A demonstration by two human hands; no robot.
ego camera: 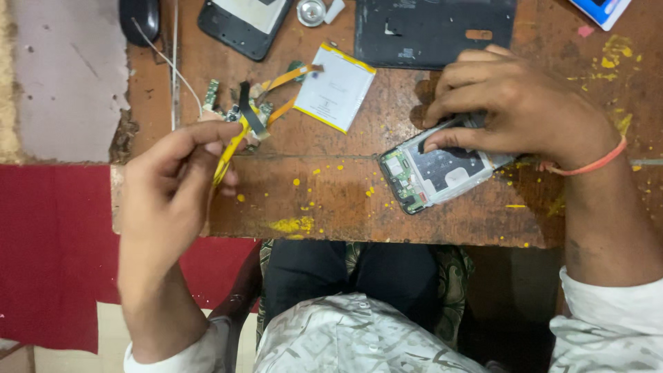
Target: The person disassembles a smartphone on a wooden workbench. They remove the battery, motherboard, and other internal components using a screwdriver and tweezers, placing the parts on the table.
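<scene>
My left hand [173, 186] pinches a thin yellow tool or strip [231, 148] above the table's near left edge, its tip close to a cluster of small circuit boards with orange flex cables [259, 103]. My right hand [518, 103] presses down on an opened phone body [431, 173] that lies tilted on the wooden table [331, 207], its inner board and metal shield facing up. A white battery with a yellow edge [338, 86] lies flat between the two hands, farther back.
A black phone back cover [431, 31] and a second dark phone [242, 24] lie at the table's far side. A small round metal part [311, 12] sits between them. A black mouse [138, 17] with its white cable is at the far left. Red cloth [55, 242] hangs left.
</scene>
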